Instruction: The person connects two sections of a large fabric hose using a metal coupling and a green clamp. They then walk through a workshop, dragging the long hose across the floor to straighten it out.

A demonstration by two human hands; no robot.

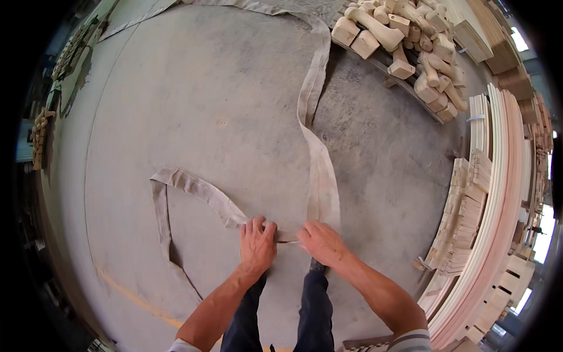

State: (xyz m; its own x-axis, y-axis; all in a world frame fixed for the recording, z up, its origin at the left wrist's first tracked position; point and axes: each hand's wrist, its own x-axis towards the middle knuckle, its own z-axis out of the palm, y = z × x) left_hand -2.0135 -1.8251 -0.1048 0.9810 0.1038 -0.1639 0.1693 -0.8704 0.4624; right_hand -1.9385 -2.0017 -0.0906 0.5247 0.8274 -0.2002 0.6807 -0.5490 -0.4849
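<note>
A long, flat, beige canvas strip (322, 176), hose-like and creased, lies over the concrete floor. My left hand (257, 245) is closed on one part of it, fingers curled over the edge. Close by on the right, my right hand (321, 242) grips another part, with a short stretch of strip spanning the gap between the hands. From my left hand the strip loops out to the left, folds over and narrows back toward my left forearm. Past my right hand it runs away up the floor, twists, then bends left at the far side. My fingertips are partly hidden.
Turned wooden legs (381, 29) are heaped on a pallet at the far right. Stacked long pale boards (504, 176) and shaped wooden pieces (460, 217) stand along the right side. A yellow line (132, 296) marks the floor at lower left. My legs are below my hands.
</note>
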